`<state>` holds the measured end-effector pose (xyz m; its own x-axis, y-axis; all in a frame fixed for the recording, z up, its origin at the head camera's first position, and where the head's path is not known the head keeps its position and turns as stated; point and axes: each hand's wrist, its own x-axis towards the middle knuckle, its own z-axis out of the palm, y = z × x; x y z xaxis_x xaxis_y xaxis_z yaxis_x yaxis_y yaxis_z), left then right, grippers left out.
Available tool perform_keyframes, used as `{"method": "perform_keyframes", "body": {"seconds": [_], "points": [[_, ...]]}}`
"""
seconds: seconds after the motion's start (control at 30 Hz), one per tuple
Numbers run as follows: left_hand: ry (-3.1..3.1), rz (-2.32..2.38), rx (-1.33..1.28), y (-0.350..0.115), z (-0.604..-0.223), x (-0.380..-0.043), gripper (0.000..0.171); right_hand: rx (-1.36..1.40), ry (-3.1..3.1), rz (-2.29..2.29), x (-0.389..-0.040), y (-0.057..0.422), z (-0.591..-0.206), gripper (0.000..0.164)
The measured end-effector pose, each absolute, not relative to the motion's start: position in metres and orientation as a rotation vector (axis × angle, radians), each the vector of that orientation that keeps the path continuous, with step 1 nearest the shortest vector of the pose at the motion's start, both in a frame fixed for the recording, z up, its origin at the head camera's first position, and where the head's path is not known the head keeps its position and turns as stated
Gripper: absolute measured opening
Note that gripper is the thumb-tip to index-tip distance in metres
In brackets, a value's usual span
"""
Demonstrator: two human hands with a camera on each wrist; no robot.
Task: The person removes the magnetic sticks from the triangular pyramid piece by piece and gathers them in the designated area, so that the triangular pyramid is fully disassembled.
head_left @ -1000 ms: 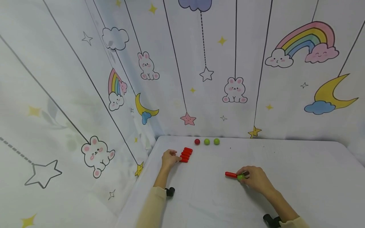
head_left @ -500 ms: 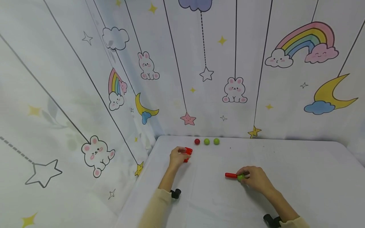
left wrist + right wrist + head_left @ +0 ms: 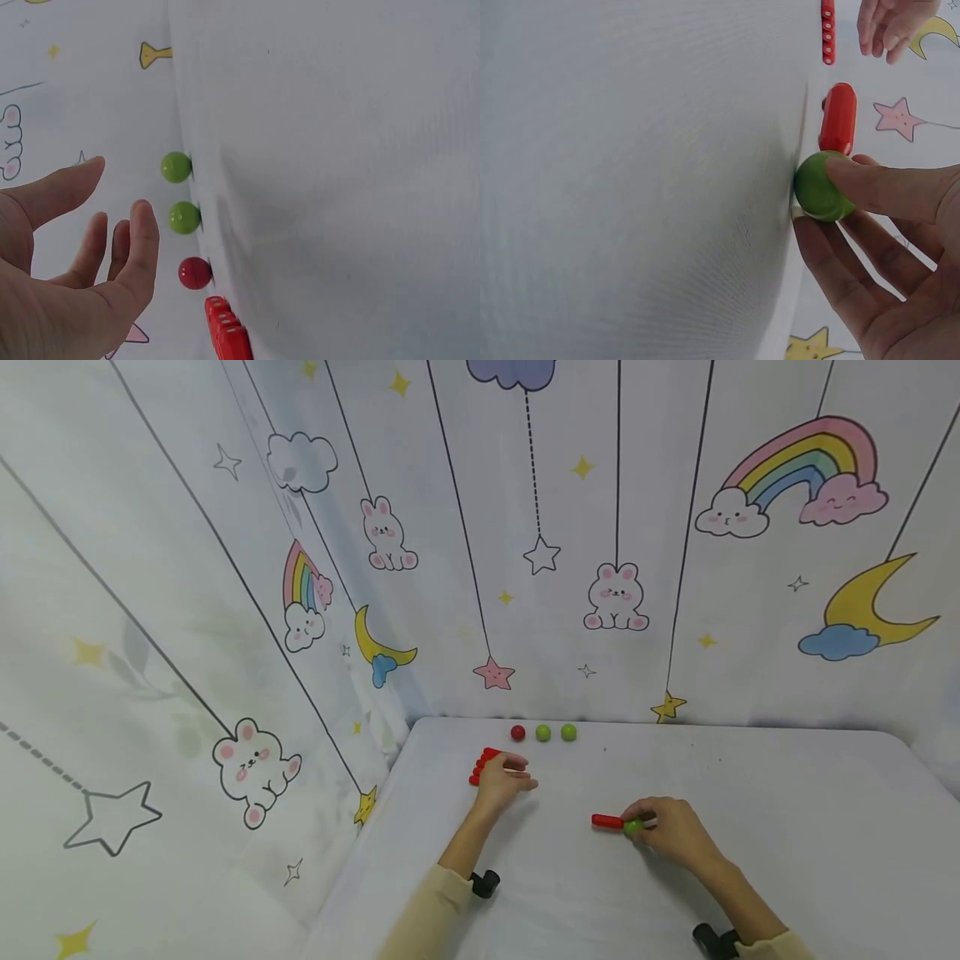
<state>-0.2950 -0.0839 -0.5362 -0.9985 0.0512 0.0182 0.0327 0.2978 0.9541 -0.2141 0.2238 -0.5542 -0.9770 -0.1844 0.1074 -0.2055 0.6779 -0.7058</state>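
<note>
My right hand [image 3: 670,828] pinches a green ball [image 3: 819,186] between thumb and fingers, low over the white tabletop. Lined up with the ball, right at its side, lies a red elongated piece [image 3: 839,118]. My left hand [image 3: 504,782] is off to the left, its thumb and fingers apart with nothing between them. From the head it overlaps a row of several red elongated pieces [image 3: 482,770] lying side by side. Pale dots mark the ends of these red pieces [image 3: 232,339] in the left wrist view.
Along the table's back edge stand a red ball [image 3: 518,733] and two green balls, the nearer-to-centre green ball [image 3: 568,732] being rightmost. White cloth covers the table [image 3: 787,827]. Behind it hangs a white curtain [image 3: 450,560] printed with rabbits, stars and rainbows.
My left hand has moved right across the row of red pieces, from their left side to their right, with its fingers empty. The right hand stays in place with the green ball.
</note>
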Motion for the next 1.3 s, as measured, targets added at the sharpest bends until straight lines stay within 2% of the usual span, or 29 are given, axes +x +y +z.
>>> {"method": "perform_keyframes", "body": {"seconds": [0.6,1.3], "points": [[2.4,1.722,0.163,-0.039,-0.549,-0.273,0.039,0.333,-2.857,1.226,-0.216,0.219,-0.552,0.025],[2.268,1.792,0.156,0.003,-0.562,-0.264,0.034,0.354,-2.848,1.23,-0.217,0.224,-0.556,0.022]]}}
